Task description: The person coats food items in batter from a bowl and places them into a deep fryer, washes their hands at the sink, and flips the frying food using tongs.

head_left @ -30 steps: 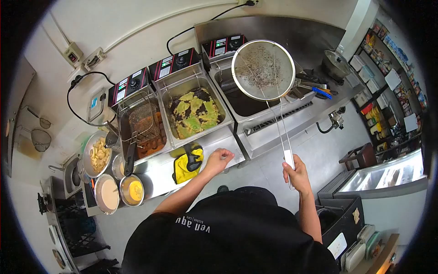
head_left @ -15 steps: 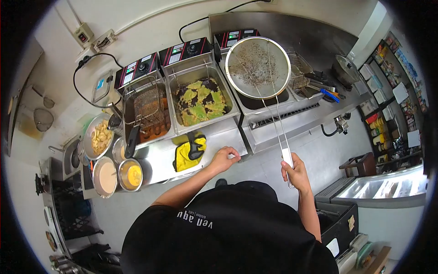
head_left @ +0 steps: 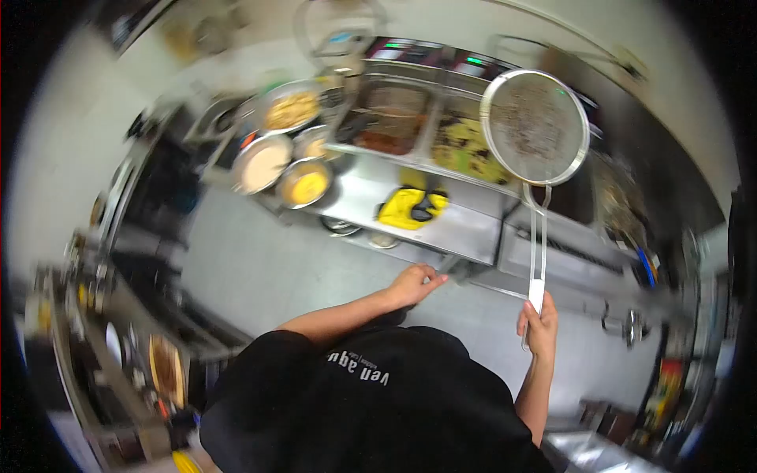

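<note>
Here, the strainer [head_left: 535,128] extends outward from the right grip [head_left: 541,325], closed round its handle [head_left: 536,292]

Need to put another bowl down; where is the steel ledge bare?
The steel ledge has one bare patch between the yellow-filled bowl and the yellow-and-black bundle, another from that bundle rightward to the dark gap. Its left end is crowded with bowls.
</note>
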{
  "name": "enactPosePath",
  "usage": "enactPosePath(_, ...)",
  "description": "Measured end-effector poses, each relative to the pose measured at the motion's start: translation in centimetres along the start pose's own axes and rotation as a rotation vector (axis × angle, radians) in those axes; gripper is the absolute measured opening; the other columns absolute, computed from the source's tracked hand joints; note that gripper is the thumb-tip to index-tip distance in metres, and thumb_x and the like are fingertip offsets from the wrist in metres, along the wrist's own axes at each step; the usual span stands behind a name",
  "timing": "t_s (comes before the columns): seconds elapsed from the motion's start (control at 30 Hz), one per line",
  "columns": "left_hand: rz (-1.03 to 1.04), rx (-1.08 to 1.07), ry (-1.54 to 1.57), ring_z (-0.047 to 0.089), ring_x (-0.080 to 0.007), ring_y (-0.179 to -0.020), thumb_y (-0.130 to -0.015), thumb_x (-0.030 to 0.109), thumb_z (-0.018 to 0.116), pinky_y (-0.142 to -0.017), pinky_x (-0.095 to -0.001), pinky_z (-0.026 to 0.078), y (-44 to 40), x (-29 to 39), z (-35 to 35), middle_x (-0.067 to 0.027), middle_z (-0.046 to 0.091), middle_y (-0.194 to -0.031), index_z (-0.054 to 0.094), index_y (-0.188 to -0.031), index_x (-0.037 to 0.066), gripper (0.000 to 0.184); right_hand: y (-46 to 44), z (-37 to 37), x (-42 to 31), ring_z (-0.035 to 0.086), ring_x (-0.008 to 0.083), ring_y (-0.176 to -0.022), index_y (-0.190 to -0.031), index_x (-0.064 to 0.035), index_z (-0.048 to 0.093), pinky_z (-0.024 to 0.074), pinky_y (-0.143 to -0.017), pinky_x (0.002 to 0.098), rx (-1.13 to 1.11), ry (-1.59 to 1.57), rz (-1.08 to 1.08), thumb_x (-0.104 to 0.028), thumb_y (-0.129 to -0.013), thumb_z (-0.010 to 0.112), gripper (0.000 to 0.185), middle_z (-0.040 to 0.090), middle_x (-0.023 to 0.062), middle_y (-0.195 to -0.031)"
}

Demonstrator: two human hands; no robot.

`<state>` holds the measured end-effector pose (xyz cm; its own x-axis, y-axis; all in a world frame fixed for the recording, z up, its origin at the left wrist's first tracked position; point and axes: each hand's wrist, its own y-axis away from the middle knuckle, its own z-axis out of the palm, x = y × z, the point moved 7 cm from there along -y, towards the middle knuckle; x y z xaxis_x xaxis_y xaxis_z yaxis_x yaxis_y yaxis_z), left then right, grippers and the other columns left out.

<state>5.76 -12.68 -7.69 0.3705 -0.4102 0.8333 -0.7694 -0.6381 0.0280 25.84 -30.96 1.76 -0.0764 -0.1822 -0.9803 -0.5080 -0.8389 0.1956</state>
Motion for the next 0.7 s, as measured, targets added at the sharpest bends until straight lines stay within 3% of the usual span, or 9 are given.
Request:
enactPosePath(0.1, -0.107, 0.092, -0.057, 0.057, -0.0348, -0.081, -0.086, 0.039, 0.058, -0.074, -0.0401, 0.045, 4.8, -3.8, -3.4, -0.0181, 0.060, -0.083, 0.063, -0.081, 0.002, 0.037, -2.7, 3.9, -1.0, 0.044, 0.0095, -0.041, -0.100, -0.0015, 0.047, 0.0364, -0.037, 0.0229, -0.090, -0.016, -0.034, -0.012, -0.089, 0.055, 0.017, 0.046, 0.0019, -0.054)
enactPosePath(0.37, -0.354, 0.344, -0.008, 0.057, -0.0256, -0.068, -0.085, 0.037, 0.060, -0.065, -0.0369, 0.047, 14.1, -10.6, -14.2, -0.0154, 0.062, -0.088, 0.065, -0.087, 0.004, 0.033, -5.0, 21.5, -4.5, 0.042, 0.0095, -0.041, -0.108, -0.0038, 0.041, 0.0371, -0.038, 0.0225, -0.478, -0.084, -0.062, -0.018, -0.093, 0.051, 0.024, 0.046, 0.0025, -0.055)
enactPosePath(0.57, -0.364, 0.461, 0.068, 0.060, -0.0230, -0.086, -0.091, 0.034, 0.052, -0.079, -0.0338, 0.047, 20.7, -15.6, -24.4, -0.0137, 0.063, -0.095, 0.068, -0.095, 0.005, 0.033, -5.0, 43.5, -2.7, 0.046, 0.0091, -0.044, -0.104, -0.0074, 0.044, 0.0391, -0.040, 0.0226, -0.764, -0.101, 0.029, -0.027, -0.097, 0.042, 0.021, 0.050, 0.0022, -0.058)
enactPosePath(0.7, -0.403, 0.527, 0.518, 0.058, -0.0192, -0.097, -0.096, 0.034, 0.043, -0.091, -0.0332, 0.043, 23.8, -20.7, -34.6, -0.0111, 0.063, -0.104, 0.060, -0.112, 0.003, 0.039, -4.4, 59.6, -0.8, 0.043, 0.0102, -0.040, -0.098, -0.0079, 0.045, 0.0368, -0.038, 0.0226, -0.840, -0.105, 0.179, -0.028, -0.098, 0.040, 0.021, 0.048, 0.0012, -0.056)
